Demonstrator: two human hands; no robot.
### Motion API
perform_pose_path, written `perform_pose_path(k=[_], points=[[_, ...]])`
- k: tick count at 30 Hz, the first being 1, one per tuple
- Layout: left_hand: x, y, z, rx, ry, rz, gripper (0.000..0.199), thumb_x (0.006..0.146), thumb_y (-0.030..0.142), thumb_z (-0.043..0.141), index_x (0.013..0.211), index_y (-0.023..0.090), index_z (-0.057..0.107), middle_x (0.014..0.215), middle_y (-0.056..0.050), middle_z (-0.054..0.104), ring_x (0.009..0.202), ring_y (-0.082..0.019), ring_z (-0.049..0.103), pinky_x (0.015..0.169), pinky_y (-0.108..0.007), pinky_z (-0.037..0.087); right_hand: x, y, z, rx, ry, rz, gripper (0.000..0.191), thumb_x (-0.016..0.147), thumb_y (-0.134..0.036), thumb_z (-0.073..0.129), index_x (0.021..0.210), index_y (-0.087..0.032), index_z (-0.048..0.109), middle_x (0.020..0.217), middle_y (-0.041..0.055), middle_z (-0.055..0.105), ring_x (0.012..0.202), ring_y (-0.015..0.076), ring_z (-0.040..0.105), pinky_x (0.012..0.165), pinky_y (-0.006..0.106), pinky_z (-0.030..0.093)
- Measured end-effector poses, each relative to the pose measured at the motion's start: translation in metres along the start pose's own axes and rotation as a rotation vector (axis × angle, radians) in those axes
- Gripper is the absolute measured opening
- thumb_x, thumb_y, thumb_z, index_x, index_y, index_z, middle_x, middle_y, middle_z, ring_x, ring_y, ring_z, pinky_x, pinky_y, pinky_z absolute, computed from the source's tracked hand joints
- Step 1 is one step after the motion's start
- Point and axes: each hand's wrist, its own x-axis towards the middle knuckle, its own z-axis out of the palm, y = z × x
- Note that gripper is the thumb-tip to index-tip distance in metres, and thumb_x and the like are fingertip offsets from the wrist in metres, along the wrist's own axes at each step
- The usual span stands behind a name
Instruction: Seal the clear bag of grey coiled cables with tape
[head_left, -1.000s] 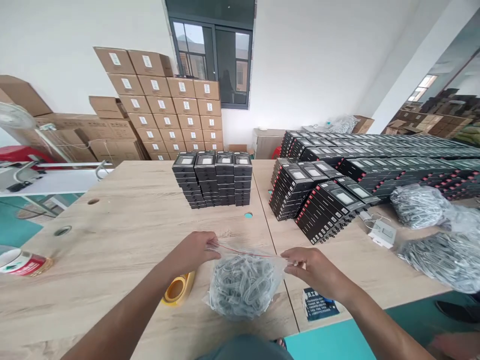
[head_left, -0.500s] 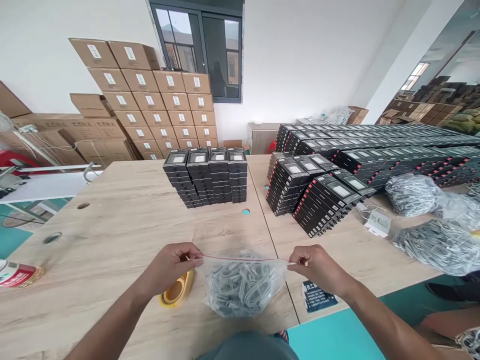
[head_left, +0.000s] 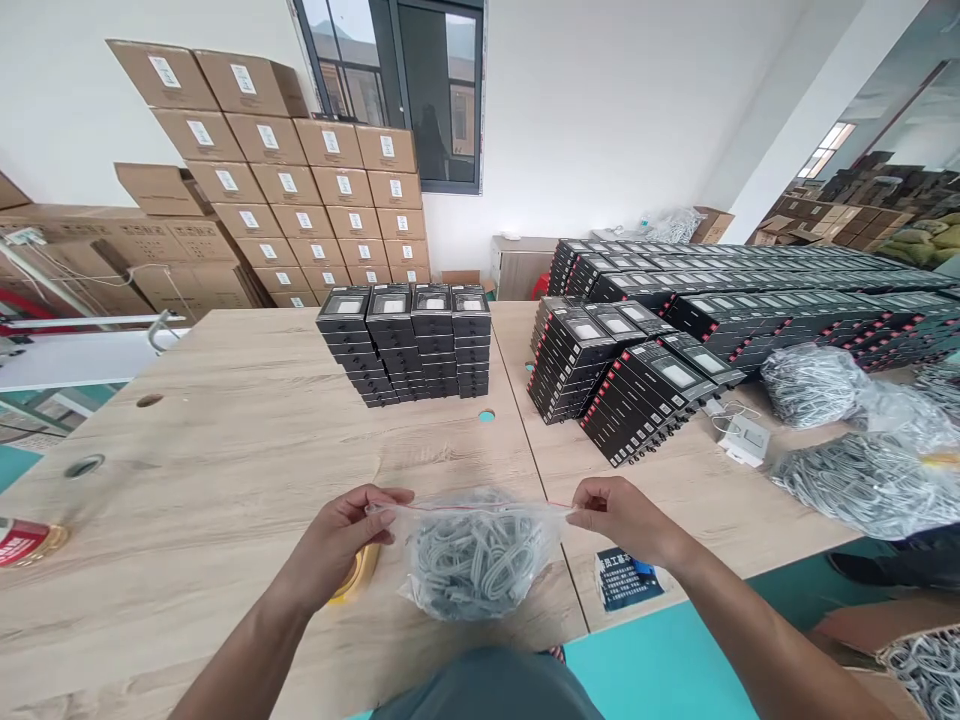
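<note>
My left hand [head_left: 358, 530] pinches the left end of the red-striped mouth of a clear plastic zip bag [head_left: 480, 560], thumb against fingers; my right hand [head_left: 616, 515] pinches the other end the same way, so the mouth is drawn out between my two grips. The bag is full of coiled grey cables and sits at the near side of the pale wood-grain bench [head_left: 247, 450], just left of the dark seam between two tops. A roll of yellow tape [head_left: 358, 575] lies partly under my left hand, beside the bag. A dark blue printed card [head_left: 628, 580] lies to the right, below my right hand. Beyond the bag stand four columns of flat black boxes [head_left: 409, 345]; right of the seam, more black boxes with red marks [head_left: 637, 390] are stacked, some leaning. Farther right lie a small white box [head_left: 744, 438] and more clear bags of grey cables [head_left: 862, 480].
</note>
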Motion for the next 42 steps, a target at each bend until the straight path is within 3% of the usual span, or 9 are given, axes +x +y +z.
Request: perform_pose_path(k=[3,12,19,25,29,33,36,38,42], points=[[-0.002,-0.001,0.002,0.002,-0.009,-0.032,0.05,0.071,0.059,0.083,0.089,0.015,0.07,0.109,-0.013,0.068,0.089,-0.019,0.063,0.073,-0.023,0.054,0.0,0.003,0.003,0.14,0.031,-0.069,0.031,0.072,-0.045,0.073,0.072,-0.015,0.063,0.068,0.0003,0.053,0.067,0.0117,0.043,0.062,0.026,0.031],[0.001,-0.015,0.001,-0.132,0.06,-0.036,0.049,0.059,0.048,0.093,0.081,0.012,0.068,0.1,-0.014,0.071,0.085,-0.019,0.065,0.073,-0.022,0.053,0.006,0.013,0.015,0.318,0.041,-0.144,0.04,0.075,-0.052,0.077,0.077,-0.015,0.064,0.074,0.0011,0.057,0.07,0.0114,0.046,0.066,0.026,0.035],[-0.001,-0.008,0.002,-0.227,0.119,-0.088,0.057,0.045,0.044,0.099,0.082,0.011,0.071,0.09,-0.013,0.071,0.071,-0.014,0.061,0.061,-0.018,0.05,0.008,0.014,0.013,0.426,0.159,-0.179,0.036,0.067,-0.046,0.086,0.074,-0.016,0.066,0.076,0.0012,0.061,0.072,0.0119,0.052,0.068,0.026,0.04],[-0.006,-0.003,0.005,-0.253,0.128,-0.094,0.059,0.046,0.042,0.098,0.086,0.012,0.067,0.088,-0.012,0.071,0.066,-0.014,0.06,0.059,-0.018,0.05,0.011,0.009,0.01,0.381,0.039,-0.143,0.036,0.073,-0.047,0.081,0.089,-0.017,0.068,0.097,0.0053,0.068,0.089,0.017,0.06,0.082,0.031,0.046],[-0.006,-0.006,0.007,-0.254,0.143,-0.088,0.057,0.051,0.04,0.095,0.089,0.013,0.064,0.088,-0.011,0.07,0.067,-0.013,0.058,0.058,-0.018,0.048,0.017,0.006,0.011,0.285,0.071,-0.094,0.038,0.07,-0.05,0.08,0.08,-0.016,0.068,0.08,0.0026,0.065,0.074,0.0141,0.054,0.072,0.031,0.041],[-0.005,-0.011,-0.008,-0.173,0.126,-0.098,0.05,0.055,0.032,0.084,0.097,0.015,0.062,0.087,-0.008,0.068,0.071,-0.015,0.058,0.064,-0.022,0.048,0.02,0.003,0.011,0.398,0.073,-0.128,0.033,0.068,-0.044,0.083,0.076,-0.017,0.067,0.076,0.0009,0.064,0.072,0.0131,0.054,0.07,0.029,0.04],[-0.004,0.006,-0.01,0.174,0.248,0.134,0.04,0.066,0.031,0.065,0.103,0.017,0.066,0.105,-0.008,0.068,0.097,-0.023,0.061,0.083,-0.03,0.048,0.02,0.0,0.012,0.445,0.018,-0.159,0.031,0.069,-0.043,0.083,0.076,-0.017,0.069,0.078,0.0017,0.067,0.075,0.0132,0.056,0.072,0.028,0.042],[-0.005,0.027,0.008,0.504,0.307,0.409,0.033,0.074,0.03,0.059,0.105,0.02,0.067,0.115,-0.006,0.066,0.112,-0.024,0.057,0.097,-0.034,0.043,0.021,0.0,0.013,0.434,0.004,-0.174,0.03,0.071,-0.043,0.083,0.077,-0.017,0.07,0.078,0.002,0.068,0.075,0.013,0.056,0.073,0.028,0.042],[0.006,0.062,0.081,0.859,-0.048,0.78,0.031,0.09,0.028,0.058,0.119,0.019,0.064,0.123,-0.006,0.063,0.117,-0.022,0.055,0.106,-0.038,0.038,0.022,0.003,0.014,0.398,0.038,-0.192,0.033,0.072,-0.047,0.083,0.077,-0.017,0.071,0.076,0.0021,0.068,0.073,0.0129,0.056,0.072,0.028,0.043]])
